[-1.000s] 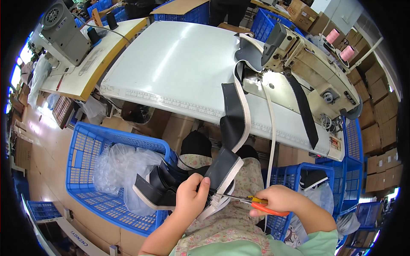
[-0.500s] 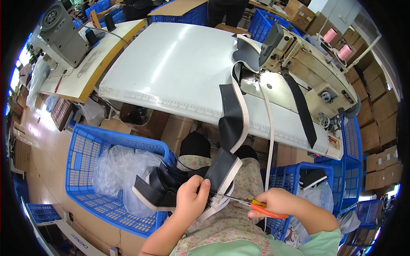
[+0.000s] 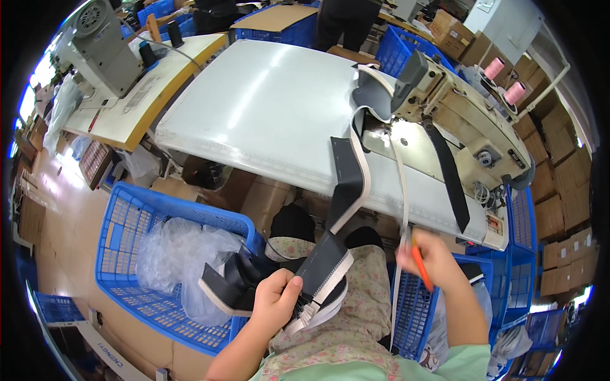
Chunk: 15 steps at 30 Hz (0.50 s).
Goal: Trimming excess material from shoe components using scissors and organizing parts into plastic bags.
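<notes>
My left hand is closed on a black strip edged with pale tape, held over my lap. Folded black pieces with the same pale edging bunch beside that hand. From there the strip runs up to the sewing machine, where it lies under the head. My right hand grips scissors with an orange handle, held upright near the table's front edge and smeared by motion. Close to the blades hangs a narrow white tape, which comes down from the machine; whether they touch it I cannot tell.
A blue crate with clear plastic bags stands at my left. Another blue crate is at my right. The white sewing table spreads ahead, with a loose black strip at the machine. Cardboard boxes are stacked far right.
My right hand has lifted the scissors up and to the right, away from the black strip, and turned them upright. The left hand keeps hold of the strip. The view has shifted slightly.
</notes>
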{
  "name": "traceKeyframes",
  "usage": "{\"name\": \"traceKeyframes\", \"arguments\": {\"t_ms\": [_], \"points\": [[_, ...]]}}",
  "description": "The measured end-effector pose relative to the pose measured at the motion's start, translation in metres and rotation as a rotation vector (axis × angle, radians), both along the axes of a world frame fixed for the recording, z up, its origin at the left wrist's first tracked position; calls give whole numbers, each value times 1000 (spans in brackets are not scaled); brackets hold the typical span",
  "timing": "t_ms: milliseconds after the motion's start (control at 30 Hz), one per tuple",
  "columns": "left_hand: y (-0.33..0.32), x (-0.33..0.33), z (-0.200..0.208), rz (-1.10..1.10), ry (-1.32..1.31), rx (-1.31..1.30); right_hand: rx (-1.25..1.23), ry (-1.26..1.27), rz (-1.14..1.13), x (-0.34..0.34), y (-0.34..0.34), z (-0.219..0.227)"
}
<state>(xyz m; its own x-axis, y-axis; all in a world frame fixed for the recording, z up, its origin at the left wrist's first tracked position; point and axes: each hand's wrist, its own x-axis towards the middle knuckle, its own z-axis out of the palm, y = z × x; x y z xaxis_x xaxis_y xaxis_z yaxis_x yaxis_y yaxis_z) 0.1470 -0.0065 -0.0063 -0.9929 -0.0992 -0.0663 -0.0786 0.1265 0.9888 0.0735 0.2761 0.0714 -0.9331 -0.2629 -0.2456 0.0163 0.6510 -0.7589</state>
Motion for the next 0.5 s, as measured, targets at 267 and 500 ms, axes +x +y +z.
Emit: {"name": "traceKeyframes", "arguments": {"t_ms": [267,500], "points": [[-3,5,6,-187,97,61,-344,248,-298,-100,-66,-70],[-26,10,7,-167,101,165,-223,218,-310,-114,-94,-67]]}}
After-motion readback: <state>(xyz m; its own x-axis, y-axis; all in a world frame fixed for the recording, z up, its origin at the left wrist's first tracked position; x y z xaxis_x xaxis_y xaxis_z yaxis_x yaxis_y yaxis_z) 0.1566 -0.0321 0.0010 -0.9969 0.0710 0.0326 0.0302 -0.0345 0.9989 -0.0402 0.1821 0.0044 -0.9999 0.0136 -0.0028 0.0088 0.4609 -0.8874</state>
